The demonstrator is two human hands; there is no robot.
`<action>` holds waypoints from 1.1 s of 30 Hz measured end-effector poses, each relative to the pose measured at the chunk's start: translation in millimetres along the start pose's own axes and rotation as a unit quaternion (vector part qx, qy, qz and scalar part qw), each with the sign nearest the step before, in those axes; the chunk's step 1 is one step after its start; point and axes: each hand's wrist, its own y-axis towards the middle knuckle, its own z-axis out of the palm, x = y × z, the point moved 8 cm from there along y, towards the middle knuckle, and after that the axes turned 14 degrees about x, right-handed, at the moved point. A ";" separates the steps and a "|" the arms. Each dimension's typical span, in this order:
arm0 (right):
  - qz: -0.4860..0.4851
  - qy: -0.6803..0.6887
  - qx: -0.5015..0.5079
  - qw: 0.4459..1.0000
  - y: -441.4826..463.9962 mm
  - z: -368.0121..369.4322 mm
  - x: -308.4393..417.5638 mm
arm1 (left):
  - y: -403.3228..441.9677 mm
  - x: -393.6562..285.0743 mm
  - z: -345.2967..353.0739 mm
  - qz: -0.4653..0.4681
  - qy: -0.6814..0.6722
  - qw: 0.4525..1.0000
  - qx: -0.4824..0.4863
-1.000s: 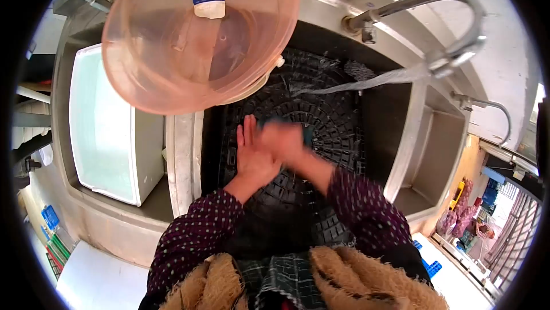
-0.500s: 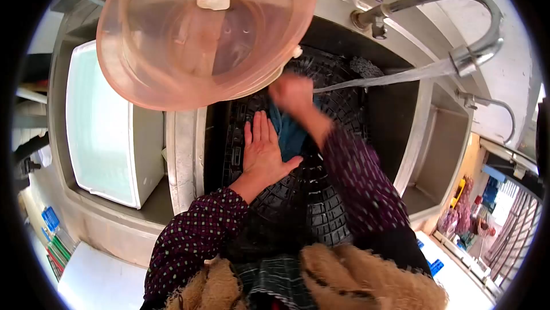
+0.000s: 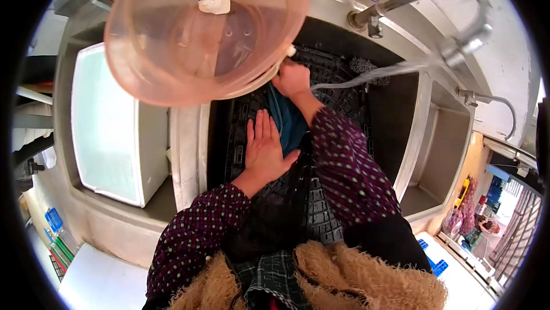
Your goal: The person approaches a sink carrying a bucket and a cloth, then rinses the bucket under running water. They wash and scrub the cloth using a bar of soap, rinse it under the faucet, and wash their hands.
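Cloth [image 3: 291,129], teal and bunched, lies on the black mat [image 3: 321,210] in the middle sink, running between my hands. My left hand [image 3: 265,152] is laid flat, fingers straight, thumb spread toward the cloth's near end; it grips nothing. My right hand [image 3: 293,80] is curled closed, seemingly round the far end.

Handling, as I judge it: left palm best pressed down as the anchor, weight through the heel; right fingers want a firm fold, wrist straight, strokes kept along the cloth's length. Mat looks wet, so slipping is a risk. Mind the tub [image 3: 143,75], close by my right knuckles.

Hard to make out: how much cloth sits under my left palm; what the right fingers close on. Tub hides part of the sink and is cut off at the top. Water [image 3: 384,74] from the tap [image 3: 404,1] is lost by my right wrist.
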 end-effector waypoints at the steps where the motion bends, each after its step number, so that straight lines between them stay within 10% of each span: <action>1: -0.002 0.006 -0.011 1.000 -4.4 0.3 3.7 | 1.6 8.4 8.6 0.005 0.010 0.999 -0.032; 3: 0.021 -0.012 -0.109 0.994 -36.7 -23.3 7.2 | -5.2 9.3 -15.6 0.010 -0.062 0.990 -0.125; 6: 0.094 0.184 0.048 0.977 -108.4 -26.4 9.0 | 11.9 13.9 -20.4 0.012 -0.340 0.910 -0.235; 15: 0.133 -0.105 -0.139 0.976 -61.9 -31.0 -59.3 | 141.0 -21.9 -49.7 0.100 0.067 0.951 -0.285; 20: 0.136 0.241 -0.030 0.960 -180.9 -31.2 25.5 | 8.6 -24.9 -35.5 0.064 -0.168 0.965 -0.190; 24: 0.060 -0.075 0.020 0.995 -89.0 6.7 -19.3 | 107.7 14.6 -16.7 0.004 -0.026 0.982 -0.187; 28: 0.097 -0.105 -0.103 0.984 -59.0 -27.8 -25.5 | 107.8 -6.9 -65.0 0.005 0.096 0.915 -0.391; 30: 0.109 0.110 -0.071 0.985 -106.7 -25.4 -14.8 | 84.2 5.6 -26.1 -0.013 0.002 0.978 -0.210; 33: 0.107 0.276 -0.029 0.955 -193.4 -34.5 24.6 | -17.9 -32.7 -14.7 0.057 -0.116 0.969 -0.210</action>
